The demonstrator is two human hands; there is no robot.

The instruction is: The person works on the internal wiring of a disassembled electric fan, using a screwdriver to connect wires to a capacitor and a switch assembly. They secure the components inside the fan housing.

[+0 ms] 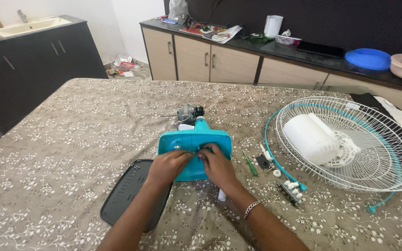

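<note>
A teal fan base lies on the patterned tablecloth, its neck pointing away from me to a small bare motor. Both my hands rest on its near face. My left hand has its fingers curled against the middle of the base. My right hand, with a bracelet on the wrist, pinches something small there; what it is stays hidden by the fingers. A black plastic cover plate lies under my left forearm.
A white wire fan grille holding a white motor cover lies to the right. A green screwdriver, a switch block and small parts sit between. Cabinets with a blue lid stand behind.
</note>
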